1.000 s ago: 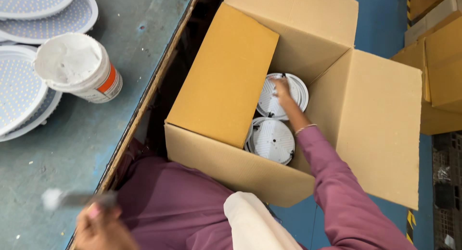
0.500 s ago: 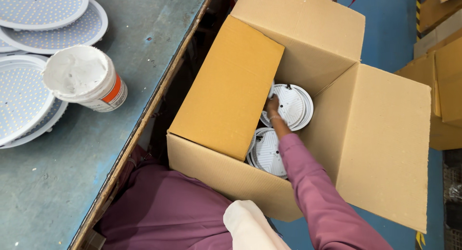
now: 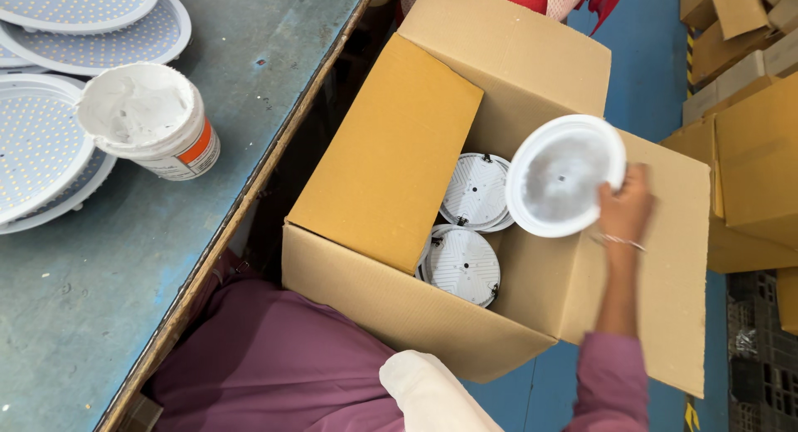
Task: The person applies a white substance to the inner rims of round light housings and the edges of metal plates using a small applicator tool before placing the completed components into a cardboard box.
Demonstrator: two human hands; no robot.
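1. Right hand (image 3: 625, 206) pinches a white round lamp housing (image 3: 565, 175) by its rim, above the open cardboard box (image 3: 391, 158).
2. Two stacks of housings (image 3: 467, 233) lie inside the box.
3. Left hand is out of sight.

A single view, from a camera worn on the person's head, looks steeply down over their lap. The open cardboard box (image 3: 465, 233) sits near the middle of the frame and close below the lens, its inside visible from above. Left of the box, the edge of the blue-grey workbench (image 3: 166, 257) runs diagonally from the top centre down to the lower left. Right of the box the blue floor (image 3: 644, 58) shows, farther off. Below the box, the person's own purple clothing (image 3: 274, 365) fills the bottom edge. No second view shares the scene.
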